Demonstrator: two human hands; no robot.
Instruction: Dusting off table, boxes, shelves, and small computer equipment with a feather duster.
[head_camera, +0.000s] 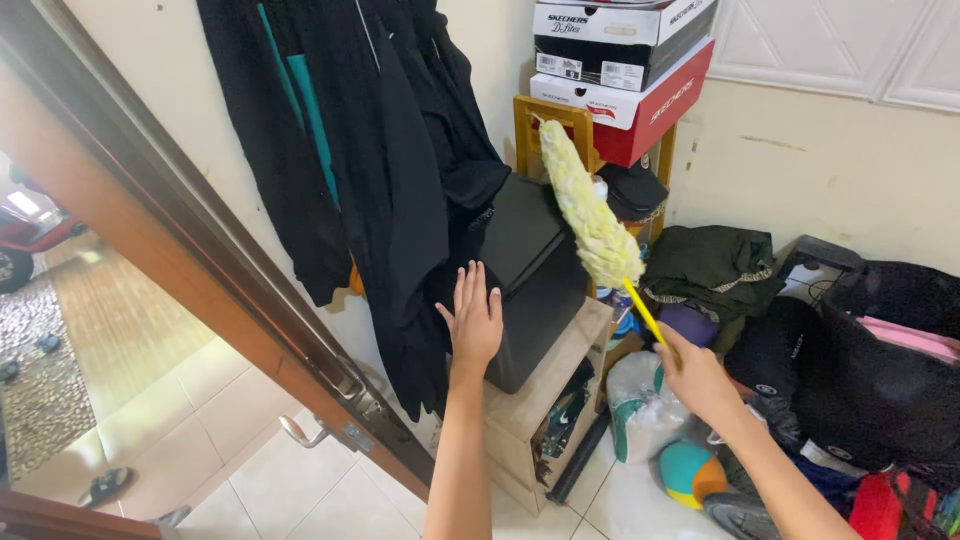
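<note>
Right hand fingers grip the yellow-handled fluffy pale-yellow duster over the black rectangular bin, dusting apparently underway; left hand rests open-fingered against it.

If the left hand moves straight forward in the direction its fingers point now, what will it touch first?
Most likely the black bag on the wooden cabinet: the left hand points up at its left edge. The dark hanging clothes are also close; depth is unclear.

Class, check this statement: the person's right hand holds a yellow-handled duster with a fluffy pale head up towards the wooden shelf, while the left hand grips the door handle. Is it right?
Not quite. The head view shows the left hand open against the black bag on the low cabinet, not on the door handle. The right hand does hold the duster up towards the wooden shelf.
</note>
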